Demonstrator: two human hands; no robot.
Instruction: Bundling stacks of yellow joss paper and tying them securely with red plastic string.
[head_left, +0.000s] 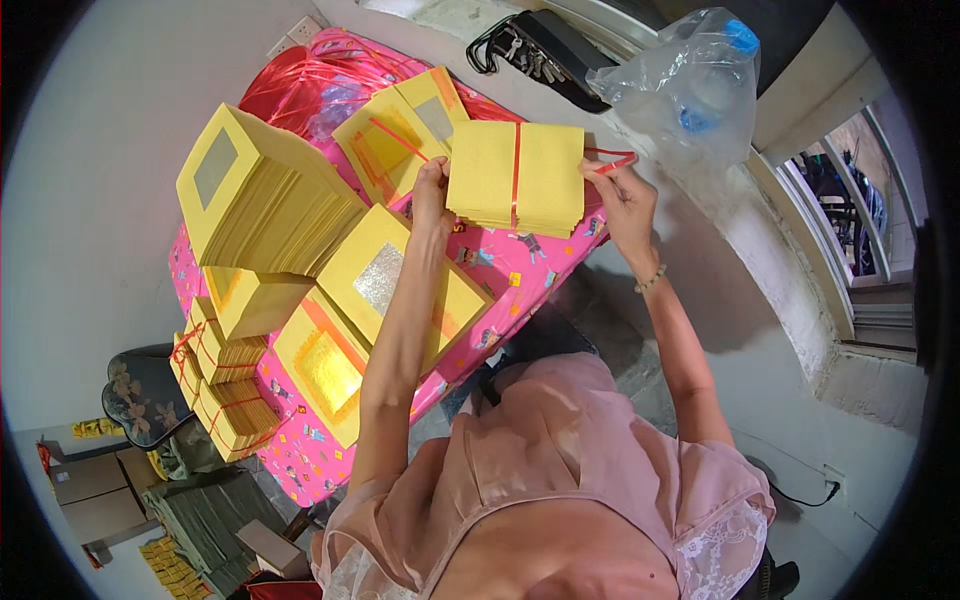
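Yellow paper, stacked: a bundle of square sheets point(515, 188) is held above the pink patterned tablecloth point(520, 265), with a red band point(516, 172) running top to bottom across its middle. The left hand point(432, 190) grips the bundle's left edge, fingers closed on the stack. The right hand point(618, 197) is at the bundle's right edge, fingers pinched shut on a loop of red string point(612, 160) that sticks out to the right; whether it also presses the bundle itself cannot be told. A beaded bracelet point(650, 279) sits on the right wrist.

On the table to the left: a tall loose stack of yellow sheets with a silver square point(262, 195), flat sheets with silver and gold foil squares point(385, 285), and smaller bundles tied with red string point(225, 385) at the table's near-left corner. A heap of red string point(300, 80) lies at the far end. A clear plastic bag point(690, 85) rests on the ledge to the right, a black bag point(545, 50) beside it.
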